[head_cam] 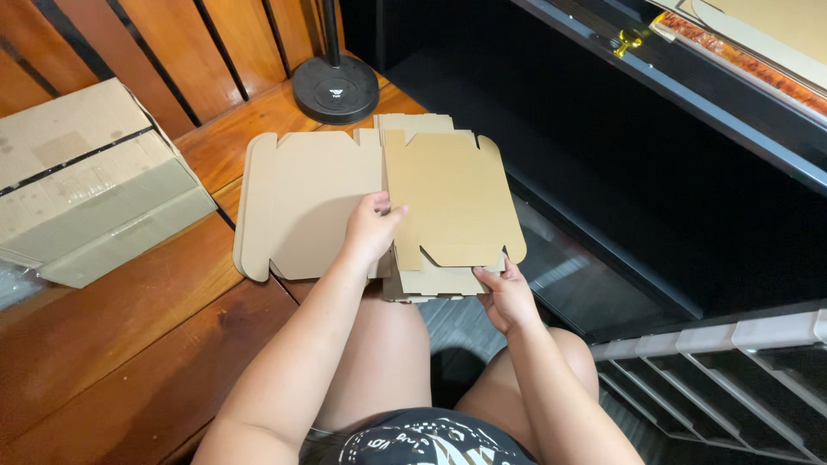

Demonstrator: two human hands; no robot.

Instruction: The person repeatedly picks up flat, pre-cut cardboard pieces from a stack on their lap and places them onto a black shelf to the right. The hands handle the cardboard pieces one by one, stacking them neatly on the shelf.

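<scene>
The right hand (506,297) pinches the near edge of a stack of flat tan box blanks (448,202) above the knees. The left hand (370,228), grip clamped, holds the top blank's left edge. Farther left, a taped carton (86,181) rests on the wooden desk (129,344).

A taped cardboard box (86,176) sits at the left on the wooden desk (129,344). A round black stand base (335,89) with its pole stands at the far edge. To the right runs a dark cabinet (655,172); a small yellow clip (629,39), perhaps a binder clip, lies on top. White slatted racks (732,370) fill the lower right.
</scene>
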